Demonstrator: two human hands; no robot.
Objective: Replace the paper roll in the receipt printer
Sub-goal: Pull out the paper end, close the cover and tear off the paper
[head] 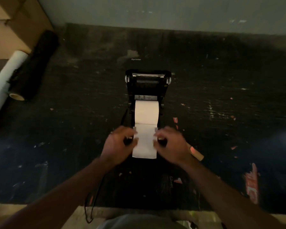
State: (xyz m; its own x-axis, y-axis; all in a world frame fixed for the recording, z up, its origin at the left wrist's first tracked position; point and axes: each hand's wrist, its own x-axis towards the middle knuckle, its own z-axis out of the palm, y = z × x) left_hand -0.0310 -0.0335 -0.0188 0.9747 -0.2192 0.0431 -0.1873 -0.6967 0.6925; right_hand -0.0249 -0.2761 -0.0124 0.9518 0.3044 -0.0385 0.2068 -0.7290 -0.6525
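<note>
Both hands low at the printer's (pixel 146 90) near end. Left hand (pixel 118 144) on the left edge of the paper strip (pixel 145 142), right hand (pixel 171 144) on the right edge; fingers curled, but motion blur, so can't tell if either grip is pinched on the paper or just resting. Cardboard core (pixel 196 153) lies on the worktop (pixel 221 96) just right of the right hand. Beyond the hands, roll (pixel 146 112) sits in the open printer bay, strip running near-side. Lid (pixel 147 76) tipped open at the far end. Far left: white roll (pixel 5 80) beside a black roll (pixel 35 65).
</note>
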